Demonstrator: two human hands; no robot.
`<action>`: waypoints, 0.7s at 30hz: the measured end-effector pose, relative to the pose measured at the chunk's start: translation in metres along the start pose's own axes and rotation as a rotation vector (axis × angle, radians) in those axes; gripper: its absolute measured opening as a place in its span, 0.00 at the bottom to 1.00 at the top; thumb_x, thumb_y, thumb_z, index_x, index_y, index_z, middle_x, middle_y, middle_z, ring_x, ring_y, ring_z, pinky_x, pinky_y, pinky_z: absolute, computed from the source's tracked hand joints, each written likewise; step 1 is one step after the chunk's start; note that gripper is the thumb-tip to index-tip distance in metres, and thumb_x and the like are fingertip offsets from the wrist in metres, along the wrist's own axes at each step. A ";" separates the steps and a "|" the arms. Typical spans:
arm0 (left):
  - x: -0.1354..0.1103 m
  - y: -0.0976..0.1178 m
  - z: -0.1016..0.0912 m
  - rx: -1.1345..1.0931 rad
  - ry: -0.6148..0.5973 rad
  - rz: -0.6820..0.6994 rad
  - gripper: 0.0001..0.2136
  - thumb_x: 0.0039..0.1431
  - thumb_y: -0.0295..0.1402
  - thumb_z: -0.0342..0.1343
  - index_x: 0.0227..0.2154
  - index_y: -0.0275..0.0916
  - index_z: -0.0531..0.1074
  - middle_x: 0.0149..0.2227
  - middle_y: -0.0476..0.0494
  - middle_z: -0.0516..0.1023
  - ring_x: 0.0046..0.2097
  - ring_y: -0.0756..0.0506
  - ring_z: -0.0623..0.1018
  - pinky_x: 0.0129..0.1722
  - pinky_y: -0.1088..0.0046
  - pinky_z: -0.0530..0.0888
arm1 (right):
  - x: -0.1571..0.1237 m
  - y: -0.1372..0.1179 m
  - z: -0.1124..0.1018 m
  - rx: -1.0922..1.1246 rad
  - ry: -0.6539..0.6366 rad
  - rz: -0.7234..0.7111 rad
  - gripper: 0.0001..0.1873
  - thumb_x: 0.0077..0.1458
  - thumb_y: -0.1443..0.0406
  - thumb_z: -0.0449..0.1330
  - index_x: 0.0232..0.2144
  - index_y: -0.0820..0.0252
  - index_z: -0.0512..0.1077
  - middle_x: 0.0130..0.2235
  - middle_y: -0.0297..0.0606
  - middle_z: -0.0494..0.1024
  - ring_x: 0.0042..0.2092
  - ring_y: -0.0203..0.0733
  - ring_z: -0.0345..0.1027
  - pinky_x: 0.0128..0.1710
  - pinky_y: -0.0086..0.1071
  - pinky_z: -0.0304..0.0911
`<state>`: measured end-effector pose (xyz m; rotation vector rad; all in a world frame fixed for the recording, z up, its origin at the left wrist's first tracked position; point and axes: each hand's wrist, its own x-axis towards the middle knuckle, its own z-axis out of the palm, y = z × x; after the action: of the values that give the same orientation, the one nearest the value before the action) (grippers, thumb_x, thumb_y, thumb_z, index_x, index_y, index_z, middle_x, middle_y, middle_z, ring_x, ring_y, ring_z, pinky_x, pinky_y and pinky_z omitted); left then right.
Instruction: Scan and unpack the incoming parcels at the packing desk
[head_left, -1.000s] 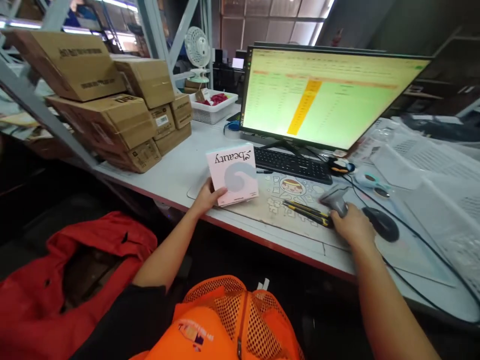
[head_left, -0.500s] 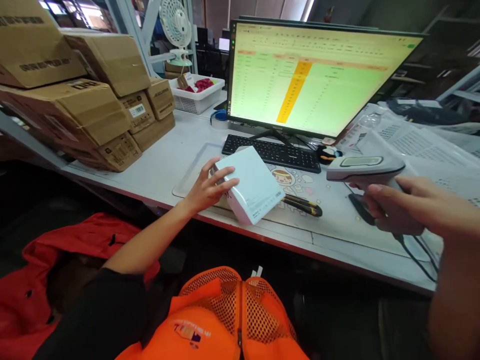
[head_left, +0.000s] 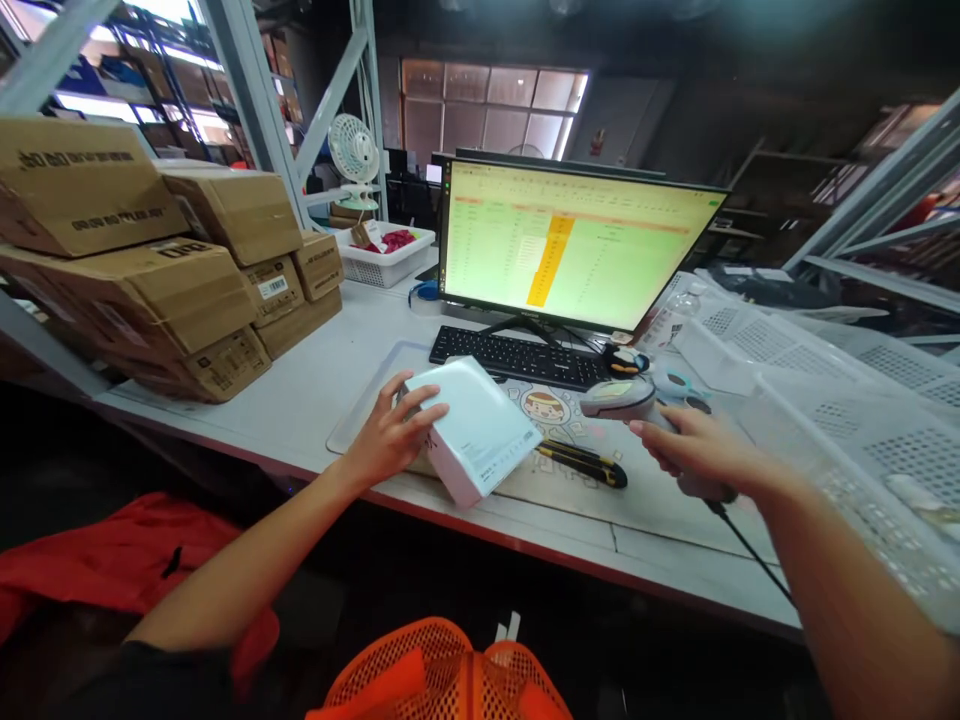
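Observation:
My left hand [head_left: 394,430] grips the left end of a white box [head_left: 480,425], fingers across its top face. The box is tilted over the front edge of the desk, and small print with a barcode shows near its right corner. In my right hand [head_left: 686,450] is a grey barcode scanner [head_left: 619,398], its head pointing left and its cable hanging down. The scanner is to the right of the box, apart from it. A black and yellow utility knife [head_left: 583,463] lies on the desk mat [head_left: 652,500] between them.
Cardboard boxes [head_left: 135,290] are stacked at the left. A monitor [head_left: 570,250] with a spreadsheet stands behind a black keyboard [head_left: 517,357]. White baskets [head_left: 817,420] take up the right side. A fan [head_left: 354,150] and a white basket [head_left: 386,262] stand at the back left.
My right hand has brought the scanner leftward, closer to the box. The view has tilted up, so the desk sits lower. My left hand keeps its hold on the box.

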<state>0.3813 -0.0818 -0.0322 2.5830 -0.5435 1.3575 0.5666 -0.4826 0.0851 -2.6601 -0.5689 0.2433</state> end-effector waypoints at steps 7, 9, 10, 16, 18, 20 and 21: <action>-0.001 0.002 -0.034 -0.094 0.147 -0.235 0.37 0.55 0.39 0.72 0.65 0.49 0.61 0.55 0.38 0.76 0.56 0.35 0.74 0.56 0.52 0.76 | 0.032 0.045 0.066 -0.369 0.168 0.299 0.24 0.64 0.57 0.51 0.53 0.70 0.71 0.48 0.60 0.80 0.50 0.62 0.77 0.46 0.46 0.69; -0.004 0.004 -0.029 -0.136 0.125 -0.364 0.34 0.56 0.41 0.71 0.63 0.49 0.64 0.55 0.39 0.76 0.57 0.36 0.75 0.58 0.54 0.76 | 0.030 0.046 0.077 -0.390 0.158 0.336 0.29 0.65 0.56 0.50 0.60 0.73 0.66 0.52 0.63 0.78 0.53 0.65 0.75 0.48 0.48 0.68; -0.006 0.005 -0.024 -0.176 0.119 -0.429 0.32 0.57 0.41 0.70 0.62 0.48 0.64 0.57 0.39 0.74 0.59 0.36 0.74 0.60 0.53 0.74 | 0.028 0.044 0.079 -0.397 0.150 0.351 0.32 0.65 0.55 0.51 0.62 0.74 0.64 0.53 0.64 0.77 0.54 0.66 0.75 0.49 0.50 0.68; -0.028 0.004 0.019 -0.547 0.157 -0.855 0.50 0.54 0.43 0.70 0.72 0.49 0.45 0.69 0.31 0.61 0.66 0.34 0.70 0.63 0.53 0.72 | 0.046 0.004 0.058 -0.408 0.363 0.211 0.35 0.68 0.51 0.47 0.65 0.73 0.63 0.59 0.65 0.73 0.62 0.66 0.66 0.58 0.52 0.63; -0.033 0.002 0.027 -0.524 0.087 -0.995 0.56 0.50 0.43 0.73 0.73 0.49 0.41 0.68 0.31 0.64 0.66 0.33 0.70 0.64 0.51 0.70 | 0.068 -0.013 0.057 -0.365 0.306 0.098 0.31 0.69 0.57 0.45 0.67 0.68 0.62 0.58 0.59 0.75 0.61 0.60 0.68 0.59 0.48 0.63; -0.035 0.000 0.029 -0.490 0.044 -1.071 0.53 0.48 0.43 0.74 0.72 0.46 0.48 0.64 0.31 0.70 0.63 0.33 0.74 0.62 0.51 0.72 | 0.092 -0.027 0.065 -0.325 0.155 0.032 0.27 0.67 0.59 0.51 0.65 0.60 0.67 0.55 0.51 0.79 0.58 0.55 0.72 0.57 0.41 0.65; -0.036 -0.001 0.029 -0.484 0.026 -1.087 0.49 0.48 0.44 0.73 0.70 0.44 0.54 0.60 0.32 0.74 0.60 0.33 0.76 0.60 0.51 0.74 | 0.104 -0.033 0.071 -0.317 0.098 0.017 0.26 0.64 0.60 0.55 0.63 0.58 0.70 0.55 0.49 0.80 0.57 0.53 0.73 0.56 0.39 0.65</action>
<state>0.3852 -0.0815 -0.0778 1.8967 0.4581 0.7291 0.6312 -0.3861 0.0266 -2.9623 -0.5953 0.0277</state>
